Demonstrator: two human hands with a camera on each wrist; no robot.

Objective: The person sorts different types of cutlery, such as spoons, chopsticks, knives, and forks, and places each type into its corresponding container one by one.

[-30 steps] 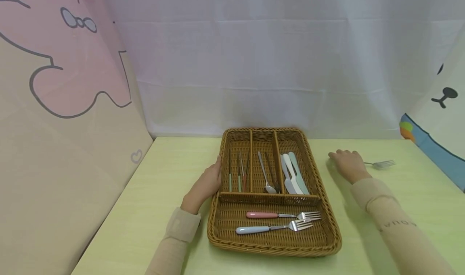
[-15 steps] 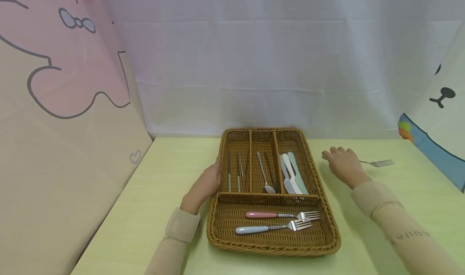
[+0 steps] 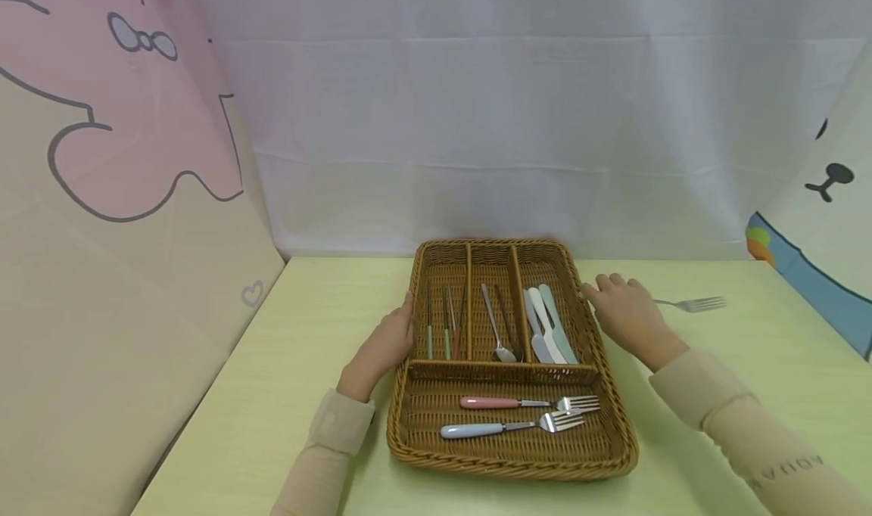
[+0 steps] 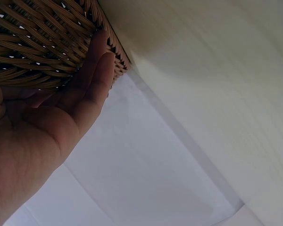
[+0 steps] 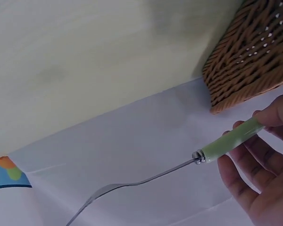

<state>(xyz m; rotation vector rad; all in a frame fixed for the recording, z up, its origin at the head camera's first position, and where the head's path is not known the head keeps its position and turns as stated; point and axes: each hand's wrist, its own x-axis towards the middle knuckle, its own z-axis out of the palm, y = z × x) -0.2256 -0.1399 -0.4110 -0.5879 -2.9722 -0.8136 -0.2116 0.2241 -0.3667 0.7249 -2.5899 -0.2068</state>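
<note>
My right hand [image 3: 627, 319] is just beside the right rim of a brown wicker cutlery basket [image 3: 514, 470]. It pinches a fork [image 3: 702, 304] by its light green handle [image 5: 231, 140], thumb against fingers; the metal end points away to the right, above the table. At the basket's left side is my left hand [image 3: 384, 346], its fairly straight fingers [image 4: 101, 77] touching the outer wall. Across the front compartment lie a pink-handled fork [image 3: 490, 403] and a pale blue-handled fork [image 3: 473, 430].
Behind the front compartment, thin chopstick-like sticks [image 3: 446, 342] lie at the left. Spoons [image 3: 504, 355] lie in the middle, knives [image 3: 548, 327] at the right. The pale table [image 3: 327, 296] meets a white cloth [image 3: 422, 138] at the back, with printed cloths at both sides.
My right hand has moved left with the green-handled fork, from the open table to beside the basket's right rim. The left hand and the basket have hardly moved.
</note>
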